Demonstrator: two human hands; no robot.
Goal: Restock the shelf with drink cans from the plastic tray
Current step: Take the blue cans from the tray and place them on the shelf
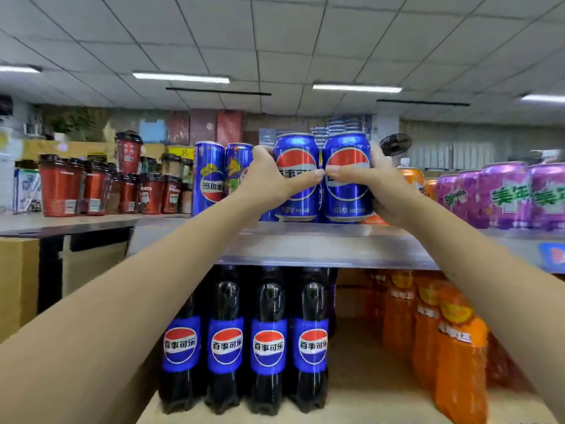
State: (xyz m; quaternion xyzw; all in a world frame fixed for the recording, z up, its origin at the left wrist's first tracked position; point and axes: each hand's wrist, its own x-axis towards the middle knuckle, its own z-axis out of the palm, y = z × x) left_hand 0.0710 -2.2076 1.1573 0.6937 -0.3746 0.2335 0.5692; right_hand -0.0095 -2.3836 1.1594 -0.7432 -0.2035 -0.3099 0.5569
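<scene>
Two blue cola cans stand side by side on the top shelf (305, 240). My left hand (275, 175) grips the left blue can (296, 154), thumb across its front. My right hand (370, 182) grips the right blue can (347, 154) in the same way, and the two thumbs almost touch between the cans. Both cans are upright and rest near the shelf's front edge. The plastic tray is out of view.
Two tall slim blue cans (209, 175) stand just left of my left hand. Orange cans (411, 175) and purple cans (501, 194) fill the shelf to the right. Cola bottles (269, 341) and orange bottles (452, 347) stand on the shelf below. Red cups (61, 188) sit on a counter at left.
</scene>
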